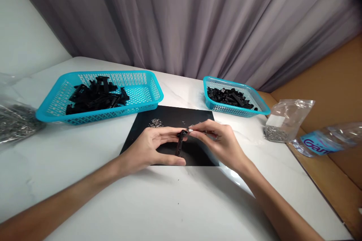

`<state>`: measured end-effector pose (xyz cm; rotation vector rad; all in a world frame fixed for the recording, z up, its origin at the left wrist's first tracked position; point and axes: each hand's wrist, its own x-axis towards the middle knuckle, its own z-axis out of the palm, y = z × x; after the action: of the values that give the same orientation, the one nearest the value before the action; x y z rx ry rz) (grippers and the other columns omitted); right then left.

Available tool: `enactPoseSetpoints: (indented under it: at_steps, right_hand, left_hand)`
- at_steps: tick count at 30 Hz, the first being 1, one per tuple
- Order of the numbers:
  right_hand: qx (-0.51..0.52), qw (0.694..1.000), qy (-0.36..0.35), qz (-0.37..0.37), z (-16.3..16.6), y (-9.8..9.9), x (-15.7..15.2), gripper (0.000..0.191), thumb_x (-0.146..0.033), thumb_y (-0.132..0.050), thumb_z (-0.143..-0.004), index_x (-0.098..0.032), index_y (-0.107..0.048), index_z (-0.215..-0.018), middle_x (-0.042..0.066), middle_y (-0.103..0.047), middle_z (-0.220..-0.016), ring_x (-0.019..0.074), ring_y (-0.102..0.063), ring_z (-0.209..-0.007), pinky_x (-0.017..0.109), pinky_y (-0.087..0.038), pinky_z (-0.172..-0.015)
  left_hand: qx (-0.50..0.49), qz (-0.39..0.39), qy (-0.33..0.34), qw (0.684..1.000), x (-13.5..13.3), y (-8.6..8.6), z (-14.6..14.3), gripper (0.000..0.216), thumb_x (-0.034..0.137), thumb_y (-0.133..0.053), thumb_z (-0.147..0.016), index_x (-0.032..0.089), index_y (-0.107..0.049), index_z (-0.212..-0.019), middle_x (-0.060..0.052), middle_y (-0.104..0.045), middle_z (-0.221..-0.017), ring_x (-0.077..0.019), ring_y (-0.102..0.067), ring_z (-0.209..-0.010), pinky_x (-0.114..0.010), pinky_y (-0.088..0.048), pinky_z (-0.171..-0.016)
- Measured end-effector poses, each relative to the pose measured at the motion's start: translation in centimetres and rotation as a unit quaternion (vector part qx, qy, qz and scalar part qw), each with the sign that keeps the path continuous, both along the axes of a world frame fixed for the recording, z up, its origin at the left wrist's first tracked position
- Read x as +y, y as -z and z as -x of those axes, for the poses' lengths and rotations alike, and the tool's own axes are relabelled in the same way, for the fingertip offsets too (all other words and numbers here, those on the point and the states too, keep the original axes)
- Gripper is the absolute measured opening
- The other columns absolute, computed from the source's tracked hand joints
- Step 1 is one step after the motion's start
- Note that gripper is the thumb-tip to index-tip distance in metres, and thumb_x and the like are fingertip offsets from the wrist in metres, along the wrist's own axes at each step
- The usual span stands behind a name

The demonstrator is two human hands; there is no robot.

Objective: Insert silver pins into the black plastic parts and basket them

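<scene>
Between the thumb and fingers of my left hand (154,145) is a slim black plastic part (180,145), held on end above a black mat (166,111). My right hand (219,139) is closed in a pinch at the part's upper end. A tiny whitish thing (190,131) shows at its fingertips, too small to name. On the mat behind my hands lie a heap of small metal pieces (156,122) and a second small heap, partly hidden by my right hand.
A large blue basket (98,116) with black plastic parts stands at left, a smaller blue basket (237,110) with more at right. Clear bags of small metal pieces lie at far left (17,122) and right (276,133). A plastic bottle (322,143) lies near the right edge.
</scene>
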<state>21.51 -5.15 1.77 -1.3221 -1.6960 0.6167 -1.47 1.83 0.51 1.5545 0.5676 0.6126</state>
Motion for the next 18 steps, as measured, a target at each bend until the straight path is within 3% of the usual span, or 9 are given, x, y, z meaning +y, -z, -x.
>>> enactPoseSetpoints:
  at_steps: [4, 8, 13, 18]
  right_hand:
    - [0.039, 0.999, 0.017, 0.006, 0.48, -0.40, -0.15, 0.017, -0.039, -0.066, -0.097, -0.023, -0.072, -0.099, 0.004, -0.076, -0.095, 0.0171, -0.065, -0.075, 0.030, -0.048, -0.064]
    - [-0.019, 0.998, 0.004, -0.056, 0.71, -0.68, -0.47, 0.014, -0.034, -0.064, -0.098, -0.024, -0.074, -0.100, 0.004, -0.076, -0.090, 0.0171, -0.062, -0.073, 0.031, -0.047, -0.061]
    - [-0.072, 0.989, -0.051, -0.120, 0.48, -0.36, -0.56, 0.018, -0.026, -0.064, -0.098, -0.025, -0.075, -0.113, 0.006, -0.074, -0.097, 0.0200, -0.066, -0.084, 0.034, -0.054, -0.068]
    - [-0.085, 0.987, -0.075, -0.114, 0.39, -0.17, -0.42, 0.023, -0.025, -0.063, -0.100, -0.026, -0.075, -0.120, 0.008, -0.072, -0.103, 0.0205, -0.067, -0.090, 0.036, -0.058, -0.078]
  left_hand:
    - [-0.011, 0.029, 0.005, 1.000, -0.02, 0.11, 0.03, 0.073, 0.017, -0.096, -0.062, 0.019, -0.070, -0.130, -0.011, -0.072, -0.132, -0.0315, -0.067, -0.125, -0.046, -0.050, -0.116]
    - [-0.034, 0.060, 0.016, 0.998, -0.20, 0.11, -0.15, 0.069, 0.015, -0.095, -0.064, 0.019, -0.070, -0.128, -0.011, -0.072, -0.133, -0.0305, -0.067, -0.126, -0.044, -0.051, -0.115]
    - [-0.040, 0.085, -0.004, 0.996, -0.44, -0.29, -0.39, 0.065, 0.016, -0.095, -0.063, 0.017, -0.071, -0.124, -0.013, -0.072, -0.132, -0.0322, -0.067, -0.125, -0.048, -0.052, -0.113]
    - [-0.033, 0.089, -0.003, 0.995, -0.56, -0.31, -0.37, 0.067, 0.017, -0.095, -0.064, 0.018, -0.071, -0.126, -0.012, -0.071, -0.134, -0.0324, -0.066, -0.127, -0.048, -0.050, -0.116]
